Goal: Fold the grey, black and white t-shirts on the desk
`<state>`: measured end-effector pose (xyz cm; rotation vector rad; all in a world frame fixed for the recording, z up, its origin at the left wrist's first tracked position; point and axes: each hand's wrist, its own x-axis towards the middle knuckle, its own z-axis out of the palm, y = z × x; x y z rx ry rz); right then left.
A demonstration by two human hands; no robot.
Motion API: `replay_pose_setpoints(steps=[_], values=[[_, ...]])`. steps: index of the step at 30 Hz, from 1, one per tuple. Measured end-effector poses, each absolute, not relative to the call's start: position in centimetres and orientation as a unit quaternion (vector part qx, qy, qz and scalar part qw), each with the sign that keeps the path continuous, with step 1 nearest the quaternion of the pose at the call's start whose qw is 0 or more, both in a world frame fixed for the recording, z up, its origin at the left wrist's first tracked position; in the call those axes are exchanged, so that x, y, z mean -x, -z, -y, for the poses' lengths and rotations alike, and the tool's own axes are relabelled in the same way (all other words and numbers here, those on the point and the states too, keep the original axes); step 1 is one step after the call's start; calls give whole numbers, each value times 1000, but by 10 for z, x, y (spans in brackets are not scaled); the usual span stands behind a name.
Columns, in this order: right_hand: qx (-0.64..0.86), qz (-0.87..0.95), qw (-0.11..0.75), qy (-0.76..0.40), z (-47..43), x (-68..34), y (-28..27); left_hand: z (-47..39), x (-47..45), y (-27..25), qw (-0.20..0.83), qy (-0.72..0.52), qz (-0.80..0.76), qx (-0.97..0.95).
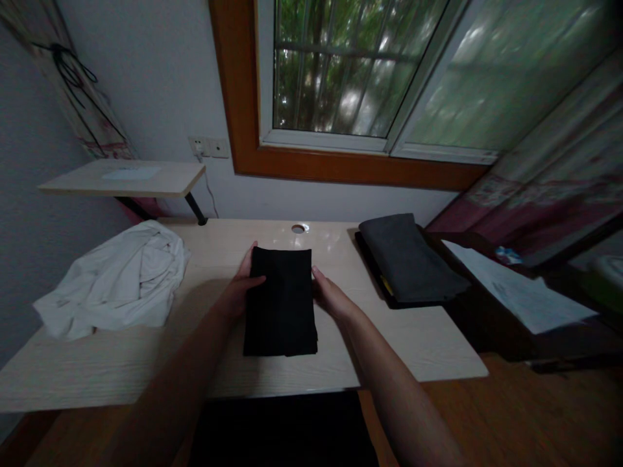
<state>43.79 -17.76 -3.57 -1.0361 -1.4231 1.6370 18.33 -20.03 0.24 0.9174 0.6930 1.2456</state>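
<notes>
A folded black cloth (pixel 281 301), a neat upright rectangle in outline, is at the middle of the light wooden table. My left hand (pixel 238 285) grips its left side, with the thumb lying over the top face and the other fingers along or behind the edge. At the opposite edge, my right hand (pixel 329 293) presses against the cloth's right side; some of its fingers are hidden. Whether the cloth rests fully on the table or is slightly lifted, I cannot tell. Loose layers show at its lower right corner.
A crumpled white cloth (pixel 121 279) lies at the left, by a raised shelf (pixel 165 180). Folded dark grey fabric (pixel 409 259) is stacked on the right over something black. The table (pixel 428 350) has a round cable hole (pixel 298 229) at the back. Papers (pixel 516 288) lie farther right.
</notes>
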Motion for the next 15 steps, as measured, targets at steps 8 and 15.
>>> replay_pose_setpoints(steps=[8,15], values=[[357,533,401,-654,187,-442,28,194,-187,4,627,-560,-326,-433],[353,480,473,-649,185,-432,36,187,-189,16,591,-592,-331,-436]])
